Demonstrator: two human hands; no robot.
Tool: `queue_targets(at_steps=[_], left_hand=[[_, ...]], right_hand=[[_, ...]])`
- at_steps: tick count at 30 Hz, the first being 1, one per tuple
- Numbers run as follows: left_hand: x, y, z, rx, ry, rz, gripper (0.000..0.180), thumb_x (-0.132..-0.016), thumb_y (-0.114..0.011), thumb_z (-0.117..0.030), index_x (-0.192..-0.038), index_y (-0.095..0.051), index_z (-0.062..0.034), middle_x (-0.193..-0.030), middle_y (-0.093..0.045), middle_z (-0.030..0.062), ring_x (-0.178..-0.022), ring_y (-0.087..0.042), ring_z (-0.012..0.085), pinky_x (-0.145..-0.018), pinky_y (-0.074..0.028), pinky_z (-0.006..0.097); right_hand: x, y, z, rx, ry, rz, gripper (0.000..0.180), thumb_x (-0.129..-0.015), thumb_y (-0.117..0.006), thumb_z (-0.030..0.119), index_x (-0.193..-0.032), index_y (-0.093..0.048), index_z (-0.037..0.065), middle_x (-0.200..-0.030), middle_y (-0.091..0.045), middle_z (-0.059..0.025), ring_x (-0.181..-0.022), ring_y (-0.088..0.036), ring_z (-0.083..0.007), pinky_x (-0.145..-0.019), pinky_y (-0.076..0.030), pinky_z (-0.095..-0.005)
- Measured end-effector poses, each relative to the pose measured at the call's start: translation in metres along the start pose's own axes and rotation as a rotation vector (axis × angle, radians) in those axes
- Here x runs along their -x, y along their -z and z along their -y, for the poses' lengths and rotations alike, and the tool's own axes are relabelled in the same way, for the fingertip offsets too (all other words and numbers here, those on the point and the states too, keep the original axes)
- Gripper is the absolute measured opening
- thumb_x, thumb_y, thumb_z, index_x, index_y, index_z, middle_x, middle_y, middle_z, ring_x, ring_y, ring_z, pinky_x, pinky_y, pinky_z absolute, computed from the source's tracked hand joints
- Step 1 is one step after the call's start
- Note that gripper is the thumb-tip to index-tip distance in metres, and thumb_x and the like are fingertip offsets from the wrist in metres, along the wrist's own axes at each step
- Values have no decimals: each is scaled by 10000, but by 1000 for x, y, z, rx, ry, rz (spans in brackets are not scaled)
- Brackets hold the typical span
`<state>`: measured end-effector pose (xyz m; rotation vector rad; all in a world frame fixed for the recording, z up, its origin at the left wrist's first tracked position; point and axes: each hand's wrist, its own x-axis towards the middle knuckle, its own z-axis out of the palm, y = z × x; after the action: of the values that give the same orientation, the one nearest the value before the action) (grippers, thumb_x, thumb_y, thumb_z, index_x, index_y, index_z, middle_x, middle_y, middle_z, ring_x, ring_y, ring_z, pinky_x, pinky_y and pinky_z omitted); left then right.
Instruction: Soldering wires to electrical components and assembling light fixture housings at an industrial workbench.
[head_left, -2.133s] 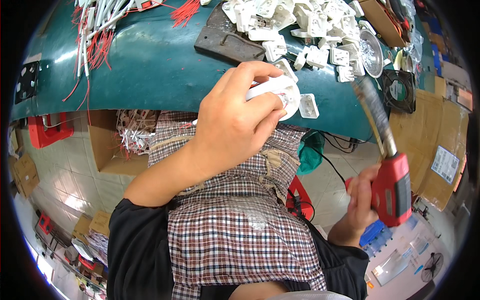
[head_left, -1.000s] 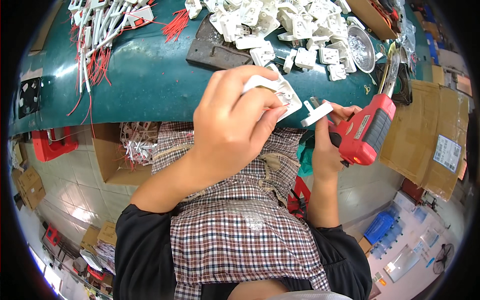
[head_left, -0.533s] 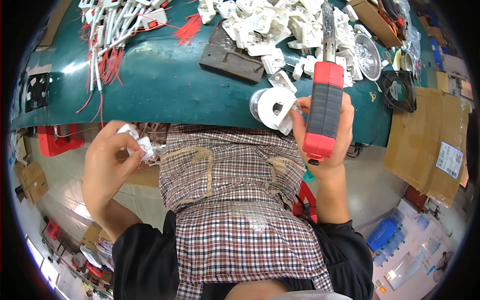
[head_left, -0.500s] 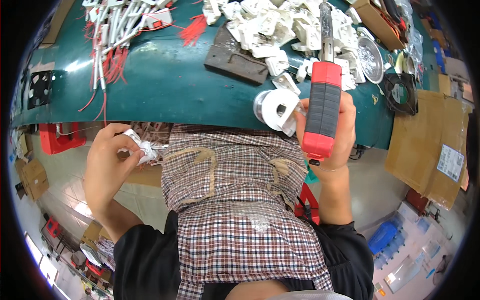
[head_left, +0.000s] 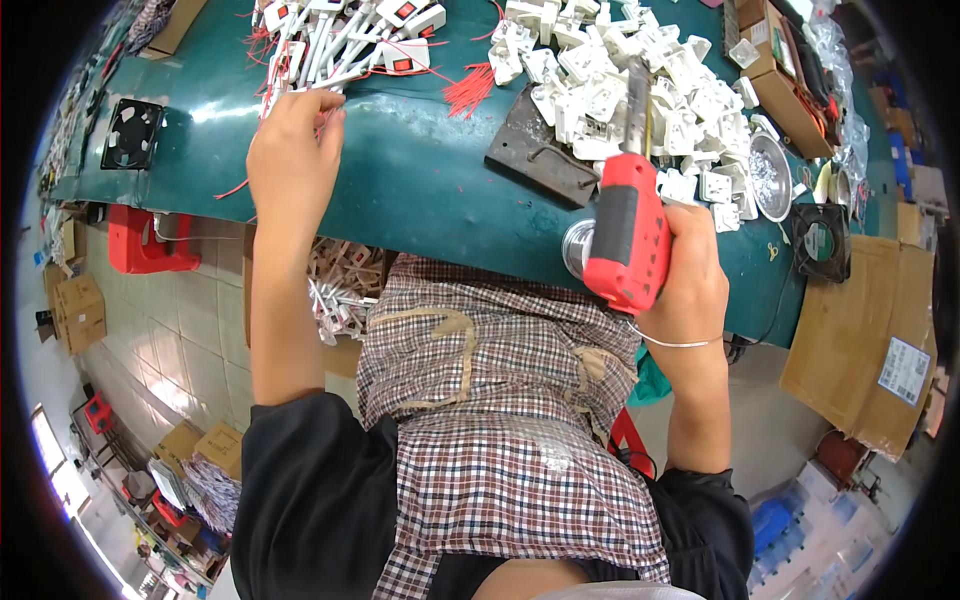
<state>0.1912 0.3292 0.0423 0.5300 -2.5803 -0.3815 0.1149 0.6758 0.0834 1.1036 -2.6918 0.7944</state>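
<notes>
The left hand (head_left: 290, 150) has its fingers (head_left: 318, 108) curled down among the white wired parts (head_left: 340, 40) at the table's (head_left: 400, 180) far edge; whether they grip one I cannot tell. The right hand (head_left: 690, 290) is wrapped around the red driver (head_left: 625, 235), bit up. Red wires (head_left: 480, 90) tangle, so pulling one part may drag neighbours off; the bit hangs near the white plug pile (head_left: 640, 90).

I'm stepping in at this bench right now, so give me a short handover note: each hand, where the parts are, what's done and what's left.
Left hand: reaching into the bundle of white wired parts at the far left of the green table, nothing gripped yet.
Right hand: grip closed on the red power screwdriver, bit pointing away, over the table edge.
Pile of white plastic parts and dark metal plate lie ahead.
Done: cannot tell. Left: many loose parts.
</notes>
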Motion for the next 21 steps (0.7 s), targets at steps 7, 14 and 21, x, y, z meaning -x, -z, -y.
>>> queue_targets(at_steps=[7, 14, 21], left_hand=[[-31, -12, 60, -146, 294, -237, 175, -944, -668, -244, -1034, -733, -108, -997, -722, 71, -875, -714, 247, -762, -541, 396], [-66, -39, 91, 102, 455, -164, 588, -837, -742, -546, -1220, -696, -102, -1172, -706, 118, -1091, -676, 279, -904, -520, 412], [-108, -57, 101, -163, 104, -362, 253, -858, -748, -410, -1004, -774, -206, -1085, -671, 80, -1027, -643, 298, -879, -510, 447]], right_hand=[[23, -8, -11, -99, -27, -156, 543, -747, -858, -16, -1179, -530, 3, -1063, -611, -142, -907, -633, -273, -817, -528, -347], [40, -3, -14, -180, -68, -272, 532, -760, -833, -75, -1180, -512, -16, -1084, -641, -132, -923, -681, -204, -758, -584, -293], [54, 3, -2, -331, -211, -309, 505, -769, -840, -18, -1166, -527, -7, -983, -671, -122, -886, -663, -234, -811, -526, -342]])
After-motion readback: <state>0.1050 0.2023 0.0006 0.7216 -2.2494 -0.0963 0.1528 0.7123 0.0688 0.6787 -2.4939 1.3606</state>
